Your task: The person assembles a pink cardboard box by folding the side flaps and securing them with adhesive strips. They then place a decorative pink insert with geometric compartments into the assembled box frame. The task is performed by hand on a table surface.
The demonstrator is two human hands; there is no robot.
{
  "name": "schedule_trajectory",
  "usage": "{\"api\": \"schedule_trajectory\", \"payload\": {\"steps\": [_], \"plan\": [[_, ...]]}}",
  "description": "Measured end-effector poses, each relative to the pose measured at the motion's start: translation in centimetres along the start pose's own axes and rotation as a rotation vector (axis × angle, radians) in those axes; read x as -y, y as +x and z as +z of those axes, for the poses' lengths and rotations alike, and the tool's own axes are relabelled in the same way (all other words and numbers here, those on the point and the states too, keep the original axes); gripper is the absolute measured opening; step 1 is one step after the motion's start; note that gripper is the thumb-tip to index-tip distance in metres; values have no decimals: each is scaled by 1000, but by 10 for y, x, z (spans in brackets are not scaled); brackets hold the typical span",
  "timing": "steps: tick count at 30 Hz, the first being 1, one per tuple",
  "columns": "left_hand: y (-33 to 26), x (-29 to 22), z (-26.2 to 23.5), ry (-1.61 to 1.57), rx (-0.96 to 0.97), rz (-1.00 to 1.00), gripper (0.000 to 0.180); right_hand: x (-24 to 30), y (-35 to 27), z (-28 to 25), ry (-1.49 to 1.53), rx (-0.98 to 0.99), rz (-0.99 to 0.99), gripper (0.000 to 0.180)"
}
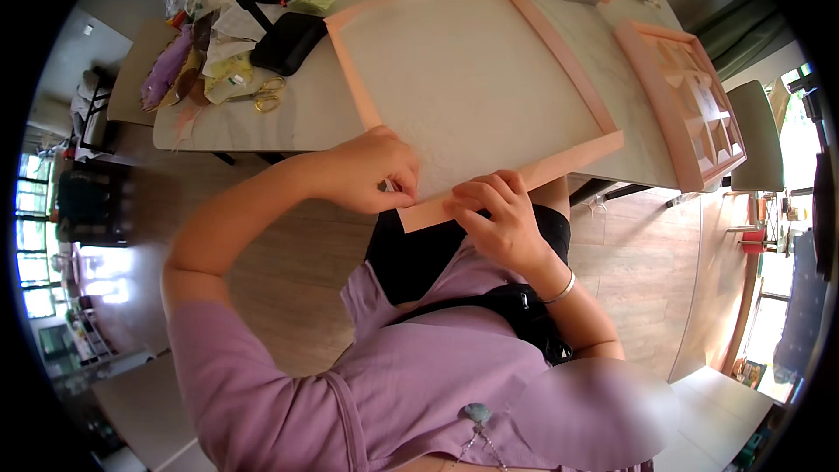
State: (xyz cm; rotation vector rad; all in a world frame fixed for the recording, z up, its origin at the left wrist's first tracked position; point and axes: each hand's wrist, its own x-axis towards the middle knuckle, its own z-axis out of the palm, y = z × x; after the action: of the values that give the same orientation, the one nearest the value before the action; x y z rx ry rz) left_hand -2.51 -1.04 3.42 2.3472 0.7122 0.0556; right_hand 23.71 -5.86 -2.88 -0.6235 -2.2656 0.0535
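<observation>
Lying to the left on the white marbled table (297, 122) are metal scissors with gold loop handles (267, 104). Next, the left hand (377, 171) pinches the near left corner of a big, square, peach card tray with a white inside (564, 158). This tray sits mostly on the table, its near edge over the lap. Three corners look done — the pinched one seems left. The right hand (502, 221) curls around the near wall, holding it. Far right lies a peach box with little compartments (653, 103).
</observation>
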Motion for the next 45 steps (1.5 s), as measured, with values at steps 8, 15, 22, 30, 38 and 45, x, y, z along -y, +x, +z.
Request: {"api": "schedule_trajectory", "payload": {"steps": [8, 15, 22, 30, 38, 45], "plan": [[-23, 1, 16, 112, -249, 144, 45, 6, 12, 4, -8, 16, 38, 22], [-28, 16, 41, 106, -438, 235, 47, 12, 11, 13, -54, 15, -63, 22], [-31, 12, 41, 109, -439, 272, 41, 15, 9, 19, -134, 40, -149, 45], [-13, -1, 27, 571, -101, 139, 25, 15, 11, 28, -136, 21, -234, 44], [-10, -1, 26, 570, -204, 130, 18, 18, 15, 21, -155, -28, -149, 42], [-10, -4, 40, 719, -261, 83, 16, 17, 17, 23, -86, -35, -138, 41]]}}
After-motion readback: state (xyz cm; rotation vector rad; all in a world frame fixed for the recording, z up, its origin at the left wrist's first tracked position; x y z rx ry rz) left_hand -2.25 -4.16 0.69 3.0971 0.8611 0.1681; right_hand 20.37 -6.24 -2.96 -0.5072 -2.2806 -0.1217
